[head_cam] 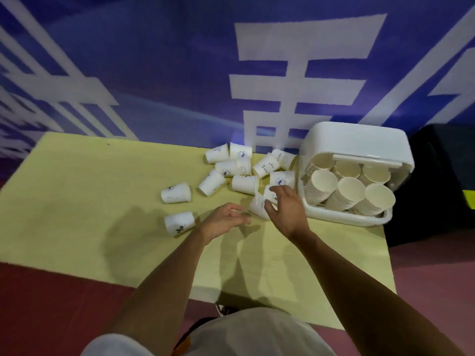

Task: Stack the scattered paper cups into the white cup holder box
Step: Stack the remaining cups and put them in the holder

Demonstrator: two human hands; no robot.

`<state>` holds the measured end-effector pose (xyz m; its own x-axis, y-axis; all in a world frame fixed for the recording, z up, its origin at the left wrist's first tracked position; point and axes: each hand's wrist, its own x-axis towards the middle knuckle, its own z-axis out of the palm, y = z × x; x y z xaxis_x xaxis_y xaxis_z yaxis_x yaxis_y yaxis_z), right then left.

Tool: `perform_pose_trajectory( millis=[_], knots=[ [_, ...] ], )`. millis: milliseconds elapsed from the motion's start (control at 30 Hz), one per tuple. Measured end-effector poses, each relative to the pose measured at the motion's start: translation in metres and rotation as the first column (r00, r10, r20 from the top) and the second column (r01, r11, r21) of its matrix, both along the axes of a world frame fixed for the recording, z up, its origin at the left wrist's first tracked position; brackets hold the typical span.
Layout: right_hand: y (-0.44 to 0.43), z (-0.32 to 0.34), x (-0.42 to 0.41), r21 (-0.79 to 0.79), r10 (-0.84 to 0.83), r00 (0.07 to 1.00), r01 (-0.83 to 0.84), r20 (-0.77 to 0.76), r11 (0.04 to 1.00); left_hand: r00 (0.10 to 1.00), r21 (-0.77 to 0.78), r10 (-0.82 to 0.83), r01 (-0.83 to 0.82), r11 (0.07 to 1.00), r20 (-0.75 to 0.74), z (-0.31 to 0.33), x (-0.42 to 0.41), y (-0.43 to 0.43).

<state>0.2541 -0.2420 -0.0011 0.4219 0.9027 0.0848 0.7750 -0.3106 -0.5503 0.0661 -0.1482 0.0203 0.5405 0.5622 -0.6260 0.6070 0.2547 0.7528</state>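
- The right hand [285, 209] arches over two cups beside the box. Its fingers are spread on the far cup [271, 193] and the thumb is at the near cup [257, 208]. I cannot tell whether it truly has hold of either.
- The left hand [223, 222] hovers just beside it, fingers loose and part-curled, holding nothing and a little blurred.
- The danger, as I judge it: both cups lie on their sides, close together. A clumsy pinch could dent a thin paper wall or send one rolling away.
- A second worry: the stacks [350, 191] in the box lean out toward the person. A cup pushed on crooked could jam or nudge a stack over.
- The scattered paper cups [241, 167] lie heaped mid-table, just left of the box, mostly on their sides. Two strays [176, 192] [180, 223] sit well apart to the left.
- The cups are white and tapered, with small blue print, and look light.
- The white cup holder box [357, 140] sits at the right end of the yellow table [90, 201], with six stacks showing their open mouths.
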Motion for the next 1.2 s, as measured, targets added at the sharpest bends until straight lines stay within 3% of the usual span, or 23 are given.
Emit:
perform_pose_trajectory(
  millis=[167,333,567,767,1033,1200],
  knots=[
    [0.04,-0.009,-0.05,-0.077,0.186,0.981,-0.189,-0.047,0.979,0.976,0.075,0.206,-0.201,0.977,-0.073,-0.007,-0.069,0.011],
    [0.07,-0.019,-0.093,-0.119,0.254,0.962,-0.265,-0.097,0.957,0.925,0.271,0.345,-0.295,0.916,-0.159,-0.02,-0.121,0.038],
    [0.115,-0.031,-0.135,-0.185,0.233,0.97,-0.241,-0.064,0.953,0.957,0.394,0.148,-0.04,0.918,-0.248,-0.044,-0.152,0.092],
    [0.14,-0.044,-0.155,-0.235,0.26,0.965,-0.262,-0.037,0.936,0.928,0.386,-0.02,0.173,0.906,-0.371,-0.073,-0.163,0.105],
    [0.18,-0.058,-0.169,-0.322,0.311,0.95,-0.301,-0.021,0.898,0.94,0.366,0.003,0.129,0.921,-0.34,-0.105,-0.18,0.117],
    [0.208,-0.064,-0.184,-0.391,0.373,0.925,-0.319,0.069,0.863,0.96,0.335,0.03,0.068,0.94,-0.279,-0.113,-0.2,0.127]
  ],
)
